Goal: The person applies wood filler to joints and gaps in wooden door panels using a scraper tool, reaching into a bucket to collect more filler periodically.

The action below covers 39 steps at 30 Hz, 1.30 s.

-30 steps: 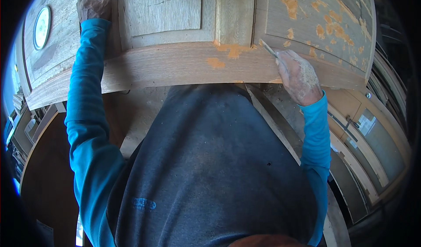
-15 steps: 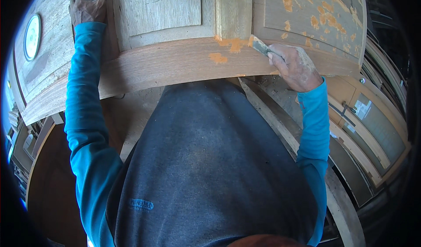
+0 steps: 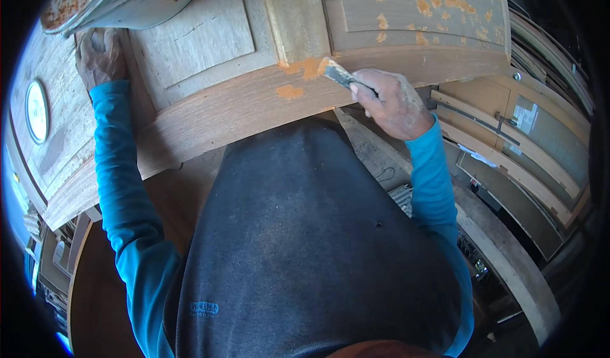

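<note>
Wooden door [image 3: 210,109] lies across the top of the frame, running from the left side to the upper right. It is brown and has flat, raised panels on it. Orange paste [image 3: 310,67] is spread on it near the top middle, with a small orange patch [image 3: 289,91] just below and to the left. More orange spots [image 3: 451,0] dot the panel at the upper right.

The right hand [image 3: 393,102] is right of the middle, with its fingers clamped on a flat scraper [image 3: 340,75]. The scraper points up and to the left, and its tip is at the edge of the orange paste. I cannot tell if the tip touches the wood.

The left hand [image 3: 101,59] is on the wood at the upper left. Its fingers are bent, but I cannot tell if they grip anything. A pale bucket [image 3: 152,5] is just above that hand, with orange smears inside. A round, pale disc [image 3: 37,111] sits on the wood at the far left.

Both arms have blue sleeves [image 3: 121,161], and a dark top [image 3: 305,243] fills the lower middle. A wooden frame [image 3: 537,158] is at the right.
</note>
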### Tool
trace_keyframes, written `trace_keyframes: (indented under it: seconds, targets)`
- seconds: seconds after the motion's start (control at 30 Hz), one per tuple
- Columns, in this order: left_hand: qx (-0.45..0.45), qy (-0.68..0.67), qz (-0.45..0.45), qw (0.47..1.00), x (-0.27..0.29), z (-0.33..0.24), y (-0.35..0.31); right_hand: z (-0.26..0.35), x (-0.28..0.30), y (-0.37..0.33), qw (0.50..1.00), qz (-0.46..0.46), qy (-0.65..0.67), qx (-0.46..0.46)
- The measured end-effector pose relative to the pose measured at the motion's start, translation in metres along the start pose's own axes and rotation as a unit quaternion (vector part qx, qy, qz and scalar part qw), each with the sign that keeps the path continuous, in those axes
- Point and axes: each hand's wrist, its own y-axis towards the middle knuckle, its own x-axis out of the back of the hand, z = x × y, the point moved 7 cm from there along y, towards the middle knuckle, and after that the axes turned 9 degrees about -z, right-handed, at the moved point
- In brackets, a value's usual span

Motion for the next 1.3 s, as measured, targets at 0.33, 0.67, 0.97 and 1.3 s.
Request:
trace_keyframes:
  seconds: [0.33, 0.67, 0.97, 1.3]
  targets:
    - [0.018, 0.027, 0.012, 0.999, -0.004, 0.004, -0.008, -0.045, -0.011, -0.062, 0.972, -0.162, 0.145, -0.091]
    - [0.037, 0.027, 0.046, 0.998, -0.012, 0.024, -0.005, -0.106, 0.01, -0.095, 0.966, -0.24, 0.072, -0.068]
    - [0.001, 0.051, 0.078, 0.996, -0.023, 0.067, 0.003, -0.08, -0.02, -0.088, 0.962, -0.181, 0.201, 0.038]
    - [-0.009, 0.081, 0.092, 0.992, -0.015, 0.051, 0.001, -0.129, -0.02, -0.103, 0.951, -0.21, 0.217, 0.061]
